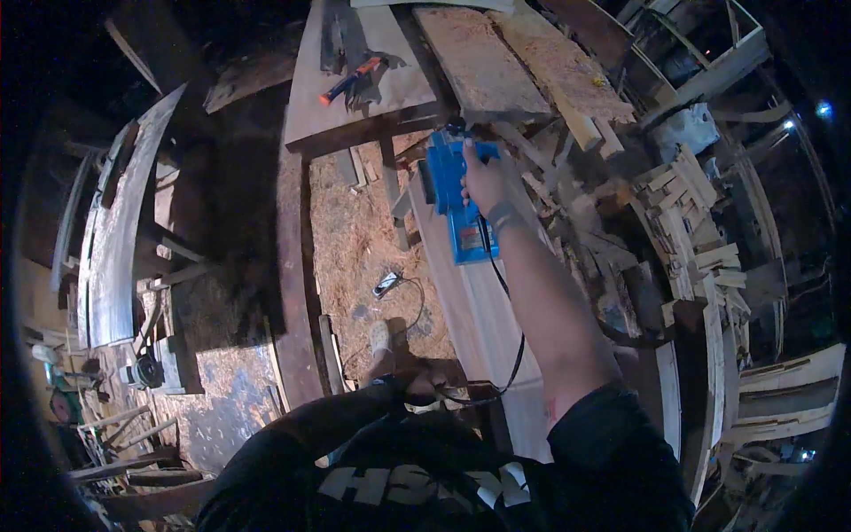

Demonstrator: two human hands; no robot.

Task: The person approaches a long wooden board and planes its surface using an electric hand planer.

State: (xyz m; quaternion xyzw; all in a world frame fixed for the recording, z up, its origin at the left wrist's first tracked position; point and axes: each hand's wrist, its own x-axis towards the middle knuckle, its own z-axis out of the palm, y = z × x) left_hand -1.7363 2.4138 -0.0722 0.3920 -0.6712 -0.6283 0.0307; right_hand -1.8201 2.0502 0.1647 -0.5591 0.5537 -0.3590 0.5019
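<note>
Planing pass apparently in hand: my right hand (486, 184) grips the blue planer (449, 191) atop the plank (479, 310), my left hand (424, 387) holds its cord (521, 352); the next move calls for keeping slack clear.

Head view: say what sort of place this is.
Probably a woodworking shop: a blue power tool on a long plank, wood shavings across the floor, and piled offcuts at picture right.

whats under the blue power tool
A long wooden board lies under the blue power tool, showing past its near end; the patch directly beneath, and the tool's underside, are covered from view.
</note>
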